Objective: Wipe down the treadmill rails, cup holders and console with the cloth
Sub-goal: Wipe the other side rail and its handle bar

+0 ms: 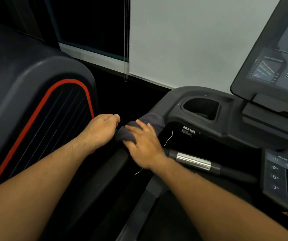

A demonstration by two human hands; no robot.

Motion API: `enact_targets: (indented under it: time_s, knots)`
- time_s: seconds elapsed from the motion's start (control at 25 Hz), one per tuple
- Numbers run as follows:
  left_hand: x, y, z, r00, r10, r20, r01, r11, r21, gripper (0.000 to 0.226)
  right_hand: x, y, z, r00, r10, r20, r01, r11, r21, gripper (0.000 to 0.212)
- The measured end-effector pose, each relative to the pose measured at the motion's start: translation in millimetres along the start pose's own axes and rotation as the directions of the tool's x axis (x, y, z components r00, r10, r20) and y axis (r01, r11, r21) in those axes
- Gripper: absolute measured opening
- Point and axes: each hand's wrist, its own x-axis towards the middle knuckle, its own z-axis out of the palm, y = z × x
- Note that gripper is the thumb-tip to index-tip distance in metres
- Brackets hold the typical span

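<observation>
Item: dark grey soft cloth (150, 120), bunched on the top end of the black left treadmill rail (108, 173), just beside the deep black cup holder (200, 108). Our right hand (145, 145) presses it, fingers straight. Our left hand (103, 129) curls at its edge; what it grasps we cannot tell. Handling: we keep pressure even, wrap the rail and overlap strokes.

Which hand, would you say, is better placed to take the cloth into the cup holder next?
Right, probably: the right hand lies flat on the cloth, nearer the cup holder; the left hand only grips its far end.
</observation>
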Motion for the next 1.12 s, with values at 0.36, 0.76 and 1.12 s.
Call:
enact_targets:
  time_s: [0.36,0.76,1.12]
  knots:
    - [7,15,8,1.000,0.022,0.019,-0.022,1.000,0.001,0.029,-4,28,-15,0.991,-0.109,0.073,0.103,0.991,0.088,0.054]
    - [-14,-19,-38,0.998,-0.014,-0.064,0.012,0.999,-0.031,0.031,-11,-63,0,0.968,-0.146,0.204,0.172,0.978,-0.115,0.047]
    - [-31,-8,-32,0.998,0.054,0.025,-0.054,0.998,0.017,0.028,-27,-34,-4,0.971,-0.127,0.204,0.121,0.992,0.039,0.056]
